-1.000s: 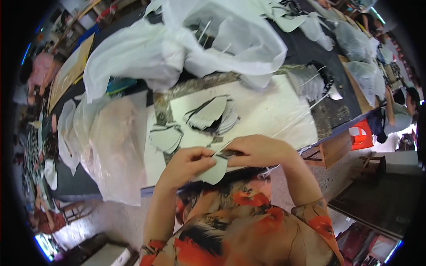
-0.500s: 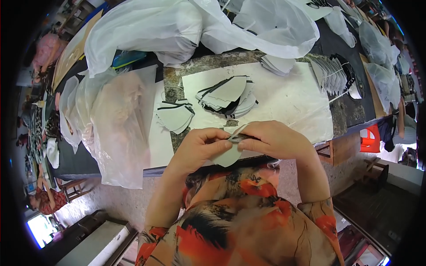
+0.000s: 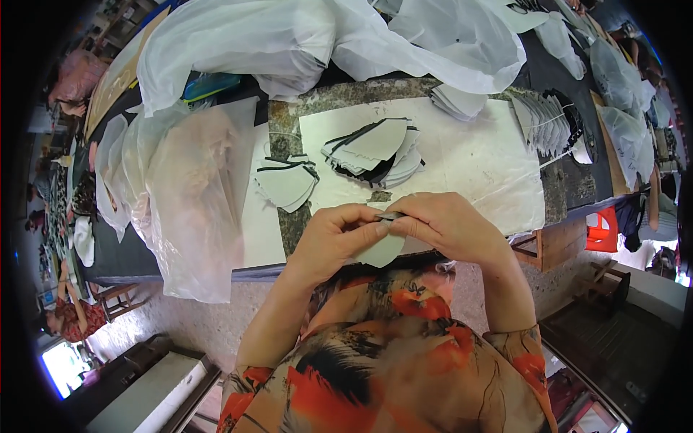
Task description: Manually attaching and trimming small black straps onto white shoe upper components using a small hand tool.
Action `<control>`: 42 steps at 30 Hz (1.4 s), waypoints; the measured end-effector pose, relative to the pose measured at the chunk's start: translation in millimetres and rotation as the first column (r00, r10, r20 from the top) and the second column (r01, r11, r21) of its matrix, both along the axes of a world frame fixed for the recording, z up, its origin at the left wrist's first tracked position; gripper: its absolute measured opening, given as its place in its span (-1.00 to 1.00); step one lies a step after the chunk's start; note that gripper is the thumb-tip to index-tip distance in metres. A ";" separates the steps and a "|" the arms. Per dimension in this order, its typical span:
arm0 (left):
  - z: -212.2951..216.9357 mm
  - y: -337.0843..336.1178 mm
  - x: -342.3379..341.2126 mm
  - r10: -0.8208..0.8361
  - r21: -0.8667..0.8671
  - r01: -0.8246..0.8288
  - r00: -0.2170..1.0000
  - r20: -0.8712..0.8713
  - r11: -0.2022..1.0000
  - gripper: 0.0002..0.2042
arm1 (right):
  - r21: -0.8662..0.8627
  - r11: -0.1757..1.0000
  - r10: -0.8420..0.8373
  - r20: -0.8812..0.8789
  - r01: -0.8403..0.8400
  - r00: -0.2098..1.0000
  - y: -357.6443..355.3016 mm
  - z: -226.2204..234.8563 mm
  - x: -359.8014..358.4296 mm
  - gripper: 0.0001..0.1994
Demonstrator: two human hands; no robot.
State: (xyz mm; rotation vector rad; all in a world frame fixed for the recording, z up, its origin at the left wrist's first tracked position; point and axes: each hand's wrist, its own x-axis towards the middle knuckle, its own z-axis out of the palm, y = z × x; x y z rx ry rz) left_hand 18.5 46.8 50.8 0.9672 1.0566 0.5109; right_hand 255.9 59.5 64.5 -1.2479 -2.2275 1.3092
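Observation:
Close to my body, above the near edge of the table, a pale grey-green cut piece with a rounded lower end hangs from my fingers. My left hand pinches its upper left side between thumb and fingers. On the other side, my right hand grips the top edge, its thumb almost meeting the left thumb. Both hands are closed, and the piece's upper edge is mostly hidden by them. Just beyond lies a pile of similar pieces with black edging. A smaller stack of edged pieces rests left of it.
A white sheet covers the middle of the dark table. More pale pieces and a tied bundle lie farther right. Large translucent plastic bags stand at left and across the back. An orange-red stool is at right.
The thin light strip standing up from my fingers no longer shows. My fingertips have come closer together over the piece's top edge, and the view has shifted slightly.

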 end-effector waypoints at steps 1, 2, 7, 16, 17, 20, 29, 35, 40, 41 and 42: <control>-0.7 -0.1 -0.2 -0.002 0.001 0.002 1.000 0.001 1.000 -0.80 | 0.019 1.000 -0.007 -0.003 0.007 1.000 -0.1 -2.5 0.1 -0.70; -1.5 -0.6 0.0 -0.002 0.000 0.002 1.000 0.001 1.000 -0.80 | 0.018 1.000 -0.007 -0.003 0.007 1.000 -0.2 -5.2 -0.6 -0.70; 0.3 -7.8 -3.3 0.067 0.005 -0.067 0.998 -0.004 0.998 -0.80 | -0.249 0.950 -0.219 -0.104 0.188 0.970 0.1 0.6 -7.5 -0.75; 20.5 16.9 -42.2 -0.040 0.371 0.177 0.937 -0.348 0.912 -0.77 | -0.225 0.940 -0.287 -0.108 0.258 0.952 -15.8 -2.9 -14.1 -0.83; 18.2 29.5 -54.7 -0.003 0.433 0.218 0.895 -0.445 0.875 -0.74 | -0.103 0.972 -0.219 -0.103 0.209 0.970 -18.4 -5.9 -15.0 -0.84; 25.9 48.8 -76.3 0.240 0.645 0.331 0.735 -0.634 0.689 -0.67 | 0.061 0.993 -0.099 -0.079 0.104 0.992 -23.4 -5.2 -23.6 -0.85; 27.2 47.1 -13.5 -0.227 0.563 0.342 0.937 -0.266 0.752 -0.76 | 0.248 0.968 0.042 0.020 -0.046 0.999 -25.2 -8.4 -31.1 -0.79; 13.0 37.9 -7.8 -0.182 0.398 0.194 0.981 -0.069 0.897 -0.88 | 0.178 0.983 -0.006 -0.183 0.039 0.983 -25.2 -12.6 -23.0 -0.82; 18.6 41.1 -3.0 -0.145 0.385 0.168 0.986 -0.088 0.908 -0.89 | -0.239 0.937 -0.319 -0.295 0.254 0.901 -31.9 -1.5 -17.4 -0.84; 20.1 42.0 -2.0 -0.150 0.365 0.173 0.985 -0.089 0.915 -0.89 | -0.294 0.901 -0.400 -0.269 0.320 0.876 -32.8 1.1 -14.6 -0.81; 20.5 43.1 -0.7 -0.159 0.367 0.178 0.984 -0.083 0.913 -0.89 | -0.344 0.855 -0.478 -0.237 0.388 0.846 -33.7 3.1 -11.7 -0.77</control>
